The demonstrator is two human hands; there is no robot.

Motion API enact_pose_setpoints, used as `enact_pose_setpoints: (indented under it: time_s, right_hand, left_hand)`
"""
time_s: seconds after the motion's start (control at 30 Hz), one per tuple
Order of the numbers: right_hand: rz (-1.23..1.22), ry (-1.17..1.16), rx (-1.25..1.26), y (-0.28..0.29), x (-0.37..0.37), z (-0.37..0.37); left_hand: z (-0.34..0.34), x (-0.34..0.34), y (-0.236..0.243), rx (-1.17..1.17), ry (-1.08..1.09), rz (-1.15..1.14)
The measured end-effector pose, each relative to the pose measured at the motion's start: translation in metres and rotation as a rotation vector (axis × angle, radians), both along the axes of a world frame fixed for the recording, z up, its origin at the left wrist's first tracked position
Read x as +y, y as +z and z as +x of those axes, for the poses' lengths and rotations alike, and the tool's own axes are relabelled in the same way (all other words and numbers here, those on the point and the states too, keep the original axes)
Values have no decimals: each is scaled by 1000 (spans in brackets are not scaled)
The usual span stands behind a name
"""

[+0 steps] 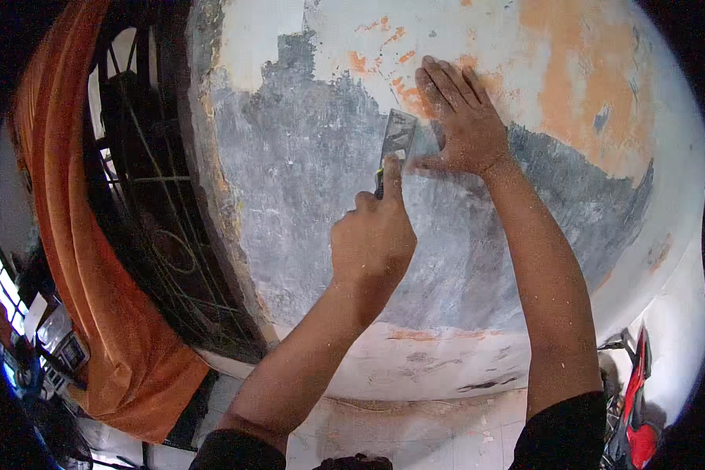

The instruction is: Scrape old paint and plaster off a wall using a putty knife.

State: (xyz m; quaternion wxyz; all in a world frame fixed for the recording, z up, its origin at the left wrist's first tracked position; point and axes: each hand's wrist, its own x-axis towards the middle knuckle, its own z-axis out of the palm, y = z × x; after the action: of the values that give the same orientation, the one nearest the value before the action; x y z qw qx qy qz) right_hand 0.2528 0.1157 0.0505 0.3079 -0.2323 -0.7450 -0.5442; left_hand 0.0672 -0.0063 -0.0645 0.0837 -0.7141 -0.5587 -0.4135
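My left hand [374, 239] is closed around the handle of a paint scraper [399, 133], its index finger stretched along the tool toward the blade. The flat metal blade points upward against the wall [313, 211], close to where bare grey gives way to white paint. Just right of the blade, my right hand [471, 129] lies on the wall with its fingers spread and holds nothing. Patches of orange [595, 70] show through the white around and above that hand. Most of the handle is hidden by my left hand.
An orange curtain [78, 235] hangs at the left, beside a dark barred opening [160, 188]. Something red and black [641, 399] stands at the lower right. Below the wall is a pale tiled floor [415, 431] with scattered crumbs.
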Motion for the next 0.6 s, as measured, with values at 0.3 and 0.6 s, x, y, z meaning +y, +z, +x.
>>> enact_pose_setpoints:
  time_s: [0.3,0.6]
  right_hand:
    - [-54,-54,-11,-2,1,0]
    - [-67,-97,5,-3,2,4]
  left_hand:
    - [4,-4,5,-23,0,-109]
    - [0,-5,-3,-57,3,-166]
